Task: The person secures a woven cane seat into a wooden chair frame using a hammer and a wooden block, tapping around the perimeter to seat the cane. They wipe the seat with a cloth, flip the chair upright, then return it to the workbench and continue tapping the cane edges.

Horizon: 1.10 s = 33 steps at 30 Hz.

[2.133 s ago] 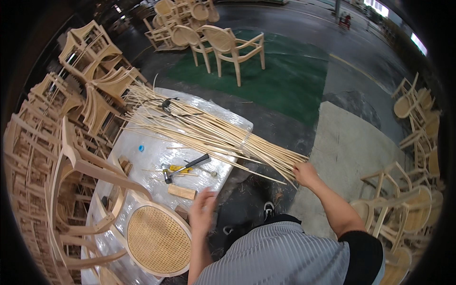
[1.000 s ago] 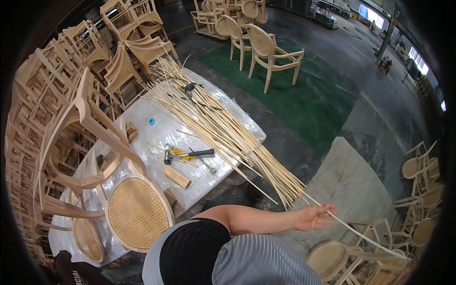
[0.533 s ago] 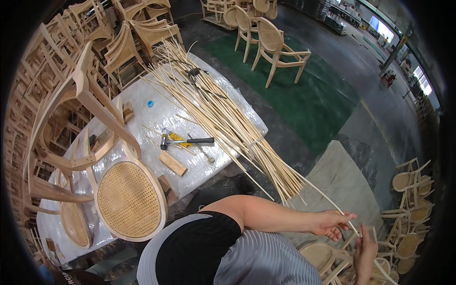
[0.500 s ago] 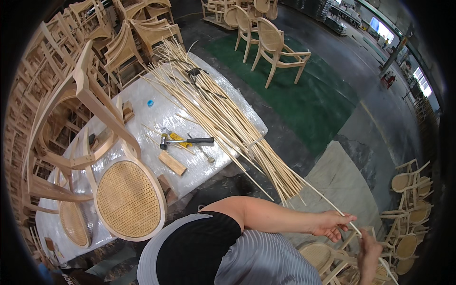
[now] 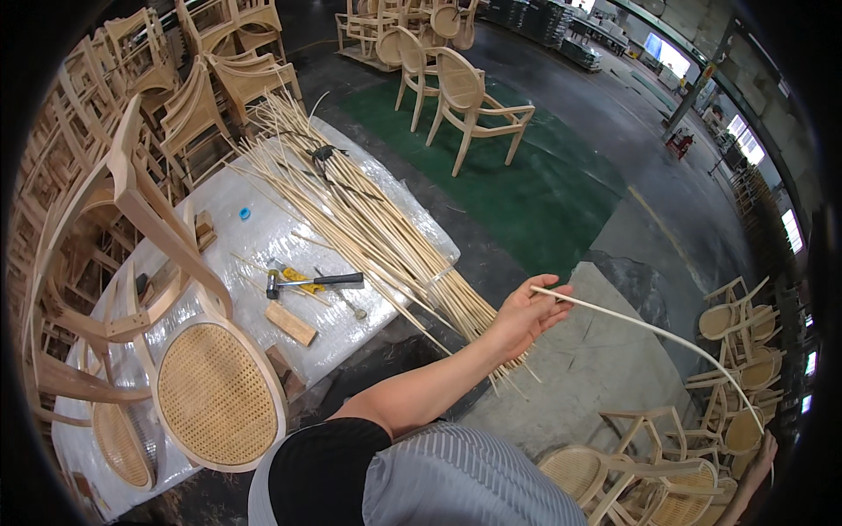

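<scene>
A thin pale rattan cane (image 5: 662, 333) stretches in a curve between my two hands. Its near end lies between the thumb and fingers of my left hand (image 5: 526, 320), which is closed lightly on it beside the bundle's lower end. At the far right rim, my right hand (image 5: 761, 460) is closed around the cane farther along, its fingers partly lost in the dark edge. A large bundle of rattan canes (image 5: 386, 223), tied with dark strips, lies across the plastic-covered table (image 5: 206, 259) and juts past its edge.
On the table are a hammer (image 5: 320, 281), a wood block (image 5: 290, 323) and a blue cap (image 5: 245, 213). A chair frame with a woven cane back (image 5: 219, 390) stands at left. More chairs (image 5: 465, 96) stand on green flooring, and others (image 5: 579, 469) sit low right.
My hands have moved apart: the left up and leftward to the cane's end, the right out to the right rim. The cane now bows between them, clear of the bundle. The view has shifted.
</scene>
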Each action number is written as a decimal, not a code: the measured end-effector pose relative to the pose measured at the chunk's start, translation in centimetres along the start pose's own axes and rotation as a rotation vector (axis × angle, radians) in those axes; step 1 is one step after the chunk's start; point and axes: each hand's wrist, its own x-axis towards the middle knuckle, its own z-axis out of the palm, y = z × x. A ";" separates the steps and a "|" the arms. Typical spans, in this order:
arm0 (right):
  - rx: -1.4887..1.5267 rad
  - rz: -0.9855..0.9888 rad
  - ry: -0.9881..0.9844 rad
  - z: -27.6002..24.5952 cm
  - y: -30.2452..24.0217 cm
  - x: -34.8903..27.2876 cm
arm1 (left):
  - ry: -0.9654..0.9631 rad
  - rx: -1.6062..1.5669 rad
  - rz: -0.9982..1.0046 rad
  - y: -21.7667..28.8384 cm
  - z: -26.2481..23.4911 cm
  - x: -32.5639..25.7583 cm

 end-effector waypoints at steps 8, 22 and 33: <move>0.136 -0.086 -0.312 10.4 -11.0 8.0 | -0.031 0.399 0.251 4.4 0.3 -7.1; 0.319 -0.398 0.443 15.0 -30.0 30.3 | 0.584 -0.077 0.865 9.7 -10.1 -27.7; 0.298 -1.140 -0.676 14.1 -50.6 17.6 | 0.831 0.057 1.697 19.6 -2.7 -50.6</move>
